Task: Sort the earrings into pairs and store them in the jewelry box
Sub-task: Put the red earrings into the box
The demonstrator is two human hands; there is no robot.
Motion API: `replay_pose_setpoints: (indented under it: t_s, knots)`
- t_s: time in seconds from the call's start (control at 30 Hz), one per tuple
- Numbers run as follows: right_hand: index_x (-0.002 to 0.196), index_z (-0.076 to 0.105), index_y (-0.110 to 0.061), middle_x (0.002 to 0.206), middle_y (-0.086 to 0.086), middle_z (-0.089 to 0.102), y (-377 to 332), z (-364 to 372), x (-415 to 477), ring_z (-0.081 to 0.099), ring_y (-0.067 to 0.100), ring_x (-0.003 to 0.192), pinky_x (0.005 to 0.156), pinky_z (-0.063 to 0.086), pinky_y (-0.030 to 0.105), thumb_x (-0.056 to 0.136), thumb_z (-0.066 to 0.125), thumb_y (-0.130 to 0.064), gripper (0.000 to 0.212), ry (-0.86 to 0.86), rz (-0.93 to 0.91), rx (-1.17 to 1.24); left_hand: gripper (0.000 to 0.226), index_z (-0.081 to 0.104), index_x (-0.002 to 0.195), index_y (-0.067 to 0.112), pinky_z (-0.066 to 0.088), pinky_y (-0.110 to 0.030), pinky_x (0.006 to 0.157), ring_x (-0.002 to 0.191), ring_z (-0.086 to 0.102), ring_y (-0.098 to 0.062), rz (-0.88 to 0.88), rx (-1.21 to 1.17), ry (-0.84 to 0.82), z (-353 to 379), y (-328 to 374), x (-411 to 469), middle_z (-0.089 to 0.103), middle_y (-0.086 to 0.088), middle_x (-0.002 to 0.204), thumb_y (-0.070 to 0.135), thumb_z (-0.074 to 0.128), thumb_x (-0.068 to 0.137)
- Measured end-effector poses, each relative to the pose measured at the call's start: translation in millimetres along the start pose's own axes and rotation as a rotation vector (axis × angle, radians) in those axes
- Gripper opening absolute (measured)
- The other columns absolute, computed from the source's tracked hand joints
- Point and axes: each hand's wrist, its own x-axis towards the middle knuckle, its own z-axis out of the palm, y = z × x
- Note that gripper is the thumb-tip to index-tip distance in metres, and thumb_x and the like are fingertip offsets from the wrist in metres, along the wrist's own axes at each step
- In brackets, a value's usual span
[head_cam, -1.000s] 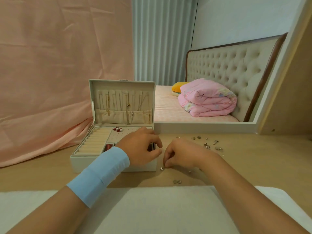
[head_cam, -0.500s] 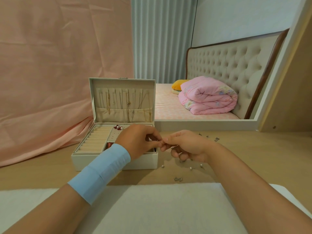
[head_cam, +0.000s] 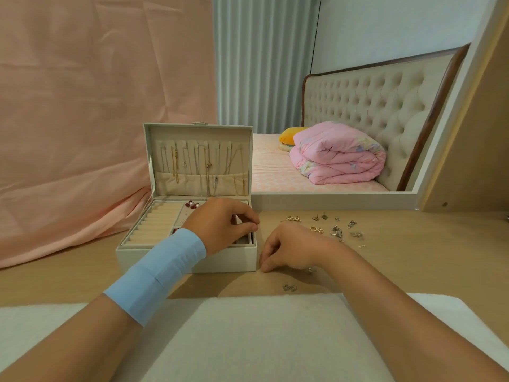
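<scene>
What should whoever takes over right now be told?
Left hand: over the right side of the open jewelry box, fingers curled, thumb and forefinger pinched; anything between them is too small to see.
Right hand: on the table beside the box, fingers curled down onto the surface; hold unclear.
Done: red earrings sit in the box.
To do: loose earrings scattered on the table, plus a pair nearer the front, to match and store.

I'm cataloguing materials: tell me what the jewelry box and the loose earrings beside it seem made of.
Jewelry box: probably off-white faux leather outside, smooth and matte, with a beige velvety lining. Loose earrings: apparently metal, silver- and gold-toned, since they glint.
</scene>
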Motion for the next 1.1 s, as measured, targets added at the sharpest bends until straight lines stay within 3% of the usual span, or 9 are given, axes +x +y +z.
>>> replay_pose_setpoints:
  t_s: [0.07,0.17,0.3,0.47,0.73,0.93,1.1]
  knots:
    - [0.076,0.078,-0.029,0.068,-0.019,0.072,1,-1,0,0.066,-0.002,0.068,0.07,0.053,0.022,0.081,0.084,-0.023,0.009,0.047,0.004,0.052,0.008,0.075,0.093,0.038,0.051,-0.021,0.074,0.079,0.061,-0.004,0.003,-0.009,-0.004,-1,0,0,0.065,0.024,0.084,0.035,0.072,0.087]
    - [0.084,0.077,-0.015,0.079,0.001,0.076,-1,-8,-3,0.063,0.01,0.051,0.055,0.051,0.027,0.088,0.077,-0.016,0.003,0.164,0.021,0.228,0.008,0.074,0.091,0.041,0.047,-0.017,0.072,0.081,0.06,-0.004,-0.002,-0.036,-0.017,-4,-1,0,0.066,0.023,0.087,0.035,0.071,0.088]
    - [0.085,0.078,-0.019,0.071,-0.006,0.072,-10,-19,-6,0.056,0.012,0.049,0.044,0.041,0.019,0.084,0.081,-0.014,0.006,0.302,-0.021,0.392,0.011,0.072,0.093,0.045,0.052,-0.024,0.078,0.082,0.06,-0.002,-0.01,-0.053,-0.029,-12,-6,2,0.067,0.023,0.09,0.035,0.07,0.088]
    - [0.092,0.079,-0.017,0.059,-0.005,0.067,-32,-30,3,0.048,0.012,0.045,0.042,0.038,0.022,0.087,0.077,-0.005,0.013,0.333,-0.123,0.518,0.012,0.07,0.096,0.043,0.051,-0.023,0.079,0.083,0.061,-0.004,-0.033,-0.12,0.024,-35,-15,4,0.067,0.02,0.086,0.033,0.071,0.088]
    - [0.093,0.081,-0.02,0.056,-0.016,0.065,-85,-37,41,0.047,0.012,0.055,0.05,0.04,0.02,0.084,0.082,-0.026,0.011,0.278,-0.22,0.481,0.014,0.076,0.098,0.036,0.056,-0.024,0.074,0.073,0.068,-0.01,-0.081,-0.275,0.123,-76,-49,1,0.074,0.015,0.085,0.028,0.07,0.089]
    - [0.092,0.081,-0.026,0.085,0.001,0.075,-105,-27,70,0.051,0.01,0.059,0.052,0.04,0.022,0.086,0.079,-0.036,0.012,0.178,-0.241,0.495,0.011,0.076,0.095,0.028,0.046,-0.009,0.059,0.058,0.057,-0.002,-0.122,-0.335,0.17,-88,-74,-5,0.072,0.005,0.077,0.021,0.07,0.09]
    - [0.097,0.079,-0.02,0.08,-0.007,0.072,-110,-11,88,0.051,0.009,0.055,0.049,0.037,0.021,0.091,0.074,-0.032,0.014,0.148,-0.249,0.518,0.009,0.076,0.096,0.026,0.046,-0.011,0.059,0.06,0.057,-0.003,-0.157,-0.38,0.182,-90,-90,-7,0.074,0.005,0.083,0.022,0.07,0.089]
